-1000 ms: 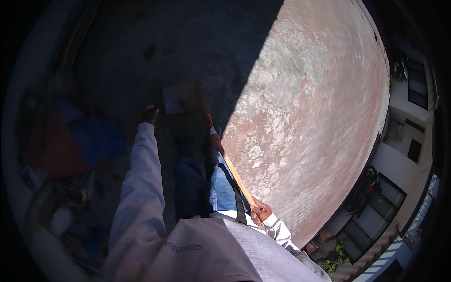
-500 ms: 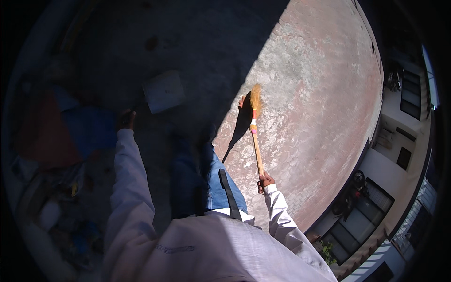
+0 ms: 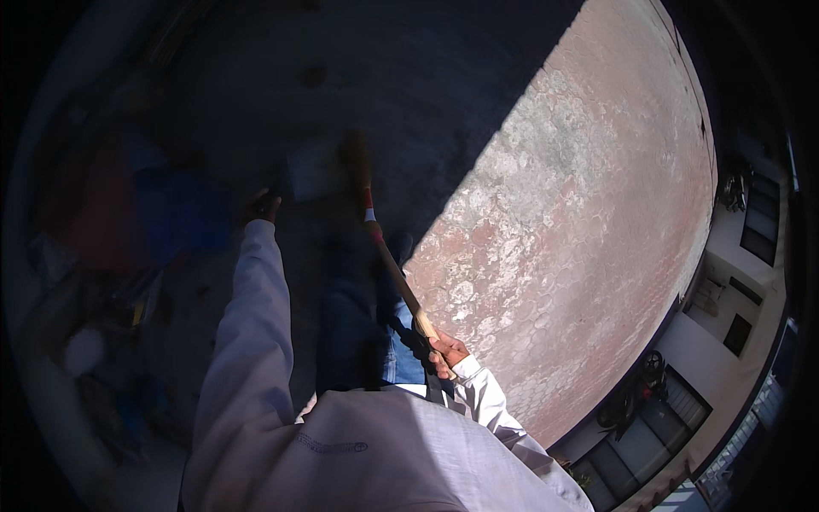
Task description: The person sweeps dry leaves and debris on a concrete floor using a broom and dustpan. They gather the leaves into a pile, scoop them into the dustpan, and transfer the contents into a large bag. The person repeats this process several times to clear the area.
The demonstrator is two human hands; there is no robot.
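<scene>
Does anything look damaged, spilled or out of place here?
Pale, blotchy patches near the shadow edge mottle the sunlit reddish paving, breaking its even colour, perhaps wear or residue. The broom in the right hand shows no obvious damage. The red and blue items at left are too dark to judge.

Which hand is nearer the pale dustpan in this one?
Left. The left hand is close beside the dustpan, on its left, apparently gripping it in the shade; the right hand is farther off, lower in the picture, around the wooden broom handle.
</scene>
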